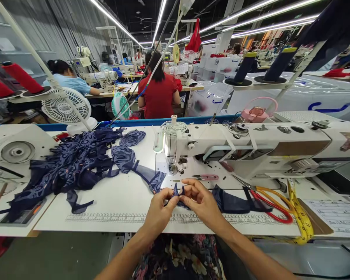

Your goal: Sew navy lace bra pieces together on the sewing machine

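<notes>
My left hand (pixel 160 208) and my right hand (pixel 198 200) meet at the front of the sewing table, fingers pinched on a small navy fabric strap piece (pixel 178 191) held between them. The piece trails to the right into a dark blue fabric part (pixel 230 201) lying on the table. Behind my hands stands a white sewing machine (pixel 251 147) with its needle area (pixel 173 168) just left of centre. A heap of navy patterned garment pieces (pixel 72 163) lies to the left.
Orange-handled scissors (pixel 268 202) and a yellow tape measure (pixel 300 214) lie at the right. Pink thread snips (pixel 207 177) rest near the needle. A white fan (pixel 66 107) stands behind. Other workers sit at machines farther back. A printed ruler (pixel 119 218) runs along the table's front.
</notes>
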The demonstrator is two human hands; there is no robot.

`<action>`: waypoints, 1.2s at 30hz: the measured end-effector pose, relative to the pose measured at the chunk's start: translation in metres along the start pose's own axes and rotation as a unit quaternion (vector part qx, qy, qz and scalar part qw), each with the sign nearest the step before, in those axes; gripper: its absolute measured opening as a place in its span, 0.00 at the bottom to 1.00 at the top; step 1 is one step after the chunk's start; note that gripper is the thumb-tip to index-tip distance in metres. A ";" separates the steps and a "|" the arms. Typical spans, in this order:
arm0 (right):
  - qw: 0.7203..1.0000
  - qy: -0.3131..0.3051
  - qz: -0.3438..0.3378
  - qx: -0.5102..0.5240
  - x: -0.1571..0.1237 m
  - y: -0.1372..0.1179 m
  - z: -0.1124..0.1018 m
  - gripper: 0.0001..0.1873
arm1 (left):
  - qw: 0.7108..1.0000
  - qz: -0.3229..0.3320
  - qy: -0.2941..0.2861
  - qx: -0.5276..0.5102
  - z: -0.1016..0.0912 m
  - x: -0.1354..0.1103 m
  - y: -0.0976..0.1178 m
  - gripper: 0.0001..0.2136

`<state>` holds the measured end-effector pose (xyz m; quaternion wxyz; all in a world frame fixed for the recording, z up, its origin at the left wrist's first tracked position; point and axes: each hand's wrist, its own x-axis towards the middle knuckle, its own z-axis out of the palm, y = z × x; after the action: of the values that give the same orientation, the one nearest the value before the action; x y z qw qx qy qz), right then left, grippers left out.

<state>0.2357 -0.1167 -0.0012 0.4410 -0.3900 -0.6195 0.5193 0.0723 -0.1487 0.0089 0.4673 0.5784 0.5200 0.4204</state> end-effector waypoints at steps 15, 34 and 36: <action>0.998 -0.033 -0.005 0.045 -0.003 -0.010 -0.007 0.19 | 0.998 -0.028 -0.054 0.009 -0.011 0.002 0.015 0.14; 1.000 0.014 -0.004 0.015 -0.004 -0.014 0.001 0.19 | 0.990 0.103 0.068 0.064 -0.003 -0.023 0.015 0.05; 0.998 0.035 0.021 0.051 -0.004 -0.014 0.009 0.18 | 0.985 0.103 0.119 0.064 0.008 -0.031 0.015 0.04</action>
<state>0.2283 -0.1254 0.0114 0.4708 -0.3978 -0.5678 0.5456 0.0795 -0.1806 0.0215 0.3181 0.6038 0.5353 0.4977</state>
